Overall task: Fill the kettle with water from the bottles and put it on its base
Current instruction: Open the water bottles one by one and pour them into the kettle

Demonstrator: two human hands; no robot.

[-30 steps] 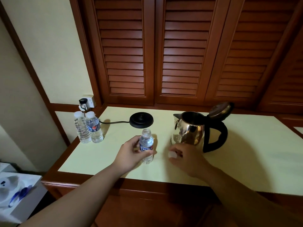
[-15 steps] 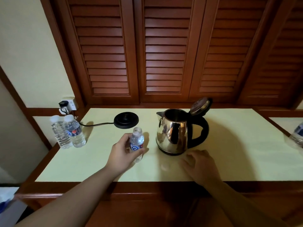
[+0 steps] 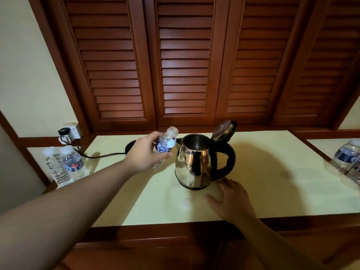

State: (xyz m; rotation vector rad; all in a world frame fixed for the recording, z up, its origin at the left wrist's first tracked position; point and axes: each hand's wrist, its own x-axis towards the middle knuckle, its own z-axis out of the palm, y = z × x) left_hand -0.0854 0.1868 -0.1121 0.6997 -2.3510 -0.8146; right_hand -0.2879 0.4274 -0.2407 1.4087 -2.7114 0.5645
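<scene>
The left hand [image 3: 145,153] grips an uncapped bottle [image 3: 165,146] around its label, lifted off the desk [image 3: 272,182] and tilted, its open neck leaning toward the spout side of the kettle [image 3: 194,162] but short of the rim. The kettle stands upright near the middle of the desk, lid [image 3: 224,130] swung up and back, black handle to the right. The right hand [image 3: 231,200] lies flat on the desk, fingers spread and relaxed, holding nothing, fingertips just beside the kettle's foot. A white cap [image 3: 186,203] lies on the desk left of that hand, near the front edge.

The base [image 3: 129,147] sits behind the left hand, mostly hidden by it, toward the back left of the desk; its cord [image 3: 101,155] runs left to a plug [image 3: 64,131] in the wall socket [image 3: 73,130]. Two capped bottles [image 3: 66,166] stand touching each other at the left edge, right by the corner. More bottles [image 3: 346,156] stand at the far right edge, partly cut off by the frame.

Bare desk lies to the right of the kettle, between its handle and the right-hand bottles, and also between the left bottles and the kettle at the front. Louvred doors [image 3: 185,65] close off the back; a wooden rim [image 3: 175,227] bounds the front.
</scene>
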